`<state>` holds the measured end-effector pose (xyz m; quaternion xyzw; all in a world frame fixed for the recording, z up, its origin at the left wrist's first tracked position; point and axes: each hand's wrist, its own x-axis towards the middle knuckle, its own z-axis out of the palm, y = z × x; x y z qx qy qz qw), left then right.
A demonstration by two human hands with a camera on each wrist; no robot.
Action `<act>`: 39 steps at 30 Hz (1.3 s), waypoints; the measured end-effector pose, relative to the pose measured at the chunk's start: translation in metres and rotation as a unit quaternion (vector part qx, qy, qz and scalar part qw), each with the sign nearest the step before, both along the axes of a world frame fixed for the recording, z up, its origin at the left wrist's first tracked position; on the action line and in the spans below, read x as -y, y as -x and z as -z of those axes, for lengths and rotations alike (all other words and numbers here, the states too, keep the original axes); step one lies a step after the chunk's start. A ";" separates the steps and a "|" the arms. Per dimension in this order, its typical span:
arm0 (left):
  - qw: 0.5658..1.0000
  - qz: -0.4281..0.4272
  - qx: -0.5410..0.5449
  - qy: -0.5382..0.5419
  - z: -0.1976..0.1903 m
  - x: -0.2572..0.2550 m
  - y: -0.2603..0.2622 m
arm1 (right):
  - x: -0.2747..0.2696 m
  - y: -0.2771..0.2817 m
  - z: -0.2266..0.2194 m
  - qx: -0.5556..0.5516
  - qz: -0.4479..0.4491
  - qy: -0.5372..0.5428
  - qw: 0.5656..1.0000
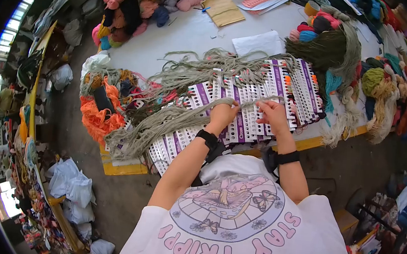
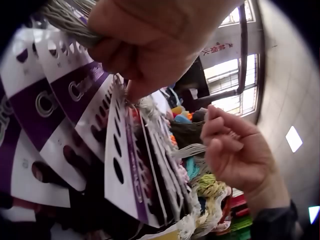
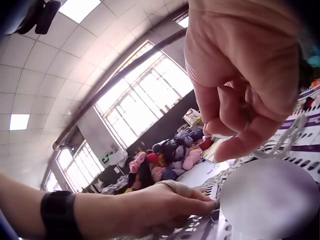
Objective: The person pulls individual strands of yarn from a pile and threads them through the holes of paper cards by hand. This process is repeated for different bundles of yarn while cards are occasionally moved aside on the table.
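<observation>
Purple-and-white cards with rows of holes (image 1: pixel 240 131) lie overlapped along the table's front edge. The left hand (image 1: pixel 223 115) grips a long bundle of grey-green yarn (image 1: pixel 164 123) that trails left over the cards; in the left wrist view its fingers (image 2: pixel 135 55) are curled at the card edges. The right hand (image 1: pixel 273 115) is just to the right, above the cards, thumb and fingers pinched together on a thin grey strand (image 1: pixel 261 101). In the right wrist view the right hand's (image 3: pixel 240 85) fingers are bent, and the strand passes beside them. More grey-green yarn (image 1: pixel 194 71) lies behind.
Orange yarn (image 1: pixel 96 116) and a dark phone-like object (image 1: pixel 102 98) are at the left. Coloured yarn piles (image 1: pixel 126 10) stand at the back left, others (image 1: pixel 381 86) at the right. A folded white paper (image 1: pixel 258 43) and a brown envelope (image 1: pixel 223 11) lie behind the cards.
</observation>
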<state>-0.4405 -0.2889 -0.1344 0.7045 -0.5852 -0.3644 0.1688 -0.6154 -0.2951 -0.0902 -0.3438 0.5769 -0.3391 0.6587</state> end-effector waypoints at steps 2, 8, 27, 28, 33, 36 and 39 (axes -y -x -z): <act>0.994 -0.048 -0.100 -0.002 0.013 0.003 0.000 | -0.004 -0.003 -0.003 -0.016 -0.016 0.012 1.000; 0.848 -0.123 -0.501 -0.124 -0.062 -0.005 -0.017 | -0.005 -0.029 -0.021 -0.020 -0.051 0.088 0.995; 0.781 -0.145 -0.605 -0.045 -0.145 -0.025 -0.065 | -0.016 -0.047 -0.088 -0.135 -0.049 0.306 0.941; 0.813 -0.126 -0.566 -0.040 -0.145 -0.026 -0.059 | -0.016 -0.050 -0.096 -0.121 -0.065 0.320 0.937; 0.819 -0.086 -0.567 -0.042 -0.143 -0.032 -0.047 | -0.014 -0.061 -0.111 -0.131 -0.103 0.368 0.915; 0.717 -0.061 -0.684 -0.120 -0.143 -0.037 -0.053 | -0.013 -0.064 -0.105 -0.228 -0.080 0.458 0.855; 0.624 -0.052 -0.765 -0.149 -0.151 -0.043 -0.061 | 0.000 -0.053 -0.081 -0.242 -0.018 0.415 0.877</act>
